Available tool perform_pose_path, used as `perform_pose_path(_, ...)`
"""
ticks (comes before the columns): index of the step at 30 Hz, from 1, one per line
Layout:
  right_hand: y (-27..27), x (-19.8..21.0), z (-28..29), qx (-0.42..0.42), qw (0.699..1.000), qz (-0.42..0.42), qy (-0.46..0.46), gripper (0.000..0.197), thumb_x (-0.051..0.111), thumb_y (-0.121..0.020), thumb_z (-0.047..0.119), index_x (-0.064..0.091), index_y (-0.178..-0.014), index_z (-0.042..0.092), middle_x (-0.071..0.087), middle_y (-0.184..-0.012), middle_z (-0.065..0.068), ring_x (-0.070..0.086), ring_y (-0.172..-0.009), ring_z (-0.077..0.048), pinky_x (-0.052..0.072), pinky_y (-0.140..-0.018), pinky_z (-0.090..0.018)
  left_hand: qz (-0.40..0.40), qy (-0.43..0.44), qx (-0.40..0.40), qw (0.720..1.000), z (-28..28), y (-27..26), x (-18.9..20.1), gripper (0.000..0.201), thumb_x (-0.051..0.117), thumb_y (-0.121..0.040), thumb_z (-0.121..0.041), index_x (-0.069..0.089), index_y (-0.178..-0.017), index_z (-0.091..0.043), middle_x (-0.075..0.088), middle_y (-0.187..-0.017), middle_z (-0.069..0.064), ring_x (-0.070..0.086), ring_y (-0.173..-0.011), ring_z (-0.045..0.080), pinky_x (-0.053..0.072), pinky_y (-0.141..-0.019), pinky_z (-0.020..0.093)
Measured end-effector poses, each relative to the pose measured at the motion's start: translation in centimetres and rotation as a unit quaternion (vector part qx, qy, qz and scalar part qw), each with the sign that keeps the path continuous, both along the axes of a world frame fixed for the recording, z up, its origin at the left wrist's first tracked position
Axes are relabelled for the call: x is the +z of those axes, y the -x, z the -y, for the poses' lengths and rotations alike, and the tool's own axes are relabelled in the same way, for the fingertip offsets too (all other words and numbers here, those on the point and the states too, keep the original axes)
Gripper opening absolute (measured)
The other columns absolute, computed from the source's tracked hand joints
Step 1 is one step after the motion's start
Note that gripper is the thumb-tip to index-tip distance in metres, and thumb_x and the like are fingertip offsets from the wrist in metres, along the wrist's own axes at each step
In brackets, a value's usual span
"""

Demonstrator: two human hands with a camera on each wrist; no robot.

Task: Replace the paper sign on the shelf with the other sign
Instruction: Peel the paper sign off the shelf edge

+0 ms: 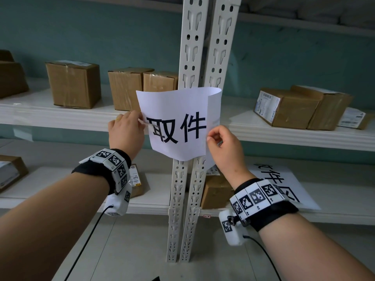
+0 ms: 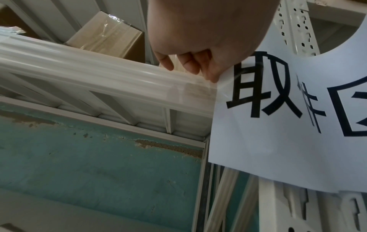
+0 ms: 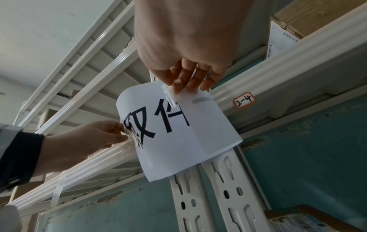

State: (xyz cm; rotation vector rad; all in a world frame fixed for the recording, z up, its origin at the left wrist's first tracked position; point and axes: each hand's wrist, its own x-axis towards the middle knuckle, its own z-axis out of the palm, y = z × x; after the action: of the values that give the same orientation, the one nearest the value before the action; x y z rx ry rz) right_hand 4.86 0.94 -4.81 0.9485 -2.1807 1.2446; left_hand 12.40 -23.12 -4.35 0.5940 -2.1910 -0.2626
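The step in hand seems to be taking the old sign (image 1: 178, 122) off the shelf (image 1: 60, 116): it hangs across the two white posts (image 1: 194, 57), its right part folded forward. The left hand (image 1: 125, 130) pinches the clear tape at its left edge, and the right hand (image 1: 221, 145) pinches the tape on the folded right edge. Next, both tapes must peel off slowly, or the paper may tear. The sign reads "取件"; the other sign (image 1: 284, 185) lies on the lower shelf, its writing partly hidden. A small tag (image 3: 244, 100) probably reads "2-4".
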Motion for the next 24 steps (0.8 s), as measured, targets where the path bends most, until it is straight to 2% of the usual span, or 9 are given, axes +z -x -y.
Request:
perform_pose_path(6,-0.4,0.6,-0.6,0.002,1.000,0.006,0.017,0.005,0.053,-0.089,0.015,0.058,-0.091,0.016,0.060,-0.086,0.006,0.055,-0.078,-0.003,0.044,-0.069,-0.011,0.004,0.002,0.011,1.000,-0.3,-0.6,0.0,0.016,0.047,-0.091,-0.012,0.060,-0.101,-0.015,0.067,-0.100,0.005,0.054,-0.102,0.030,0.035,-0.090,0.043)
perform_pose_path(10,-0.1,0.8,-0.8,-0.013,1.000,-0.003,0.028,0.007,0.054,-0.088,0.015,0.059,-0.093,0.014,0.063,-0.088,0.002,0.059,-0.082,-0.013,0.053,-0.073,-0.025,0.007,0.001,0.018,1.000,-0.4,-0.8,0.0,0.016,0.048,-0.091,-0.013,0.060,-0.102,-0.015,0.067,-0.102,0.007,0.054,-0.105,0.031,0.035,-0.092,0.044)
perform_pose_path(13,0.1,0.9,-1.0,-0.017,0.999,-0.004,0.028,0.007,0.054,-0.088,0.015,0.059,-0.092,0.014,0.063,-0.086,0.001,0.059,-0.081,-0.015,0.055,-0.073,-0.032,0.002,-0.006,0.020,1.000,-0.5,-0.8,-0.1,0.016,0.048,-0.090,-0.011,0.060,-0.100,-0.014,0.067,-0.100,0.007,0.053,-0.104,0.031,0.035,-0.091,0.044)
perform_pose_path(24,0.1,0.4,-1.4,-0.016,0.999,0.006,0.031,0.007,0.053,-0.089,0.015,0.059,-0.092,0.015,0.059,-0.084,0.005,0.059,-0.079,-0.014,0.055,-0.073,-0.031,-0.004,-0.017,0.024,1.000,-0.7,-1.1,-0.4,0.014,0.048,-0.092,-0.013,0.060,-0.099,-0.016,0.066,-0.099,0.005,0.053,-0.102,0.030,0.035,-0.091,0.044)
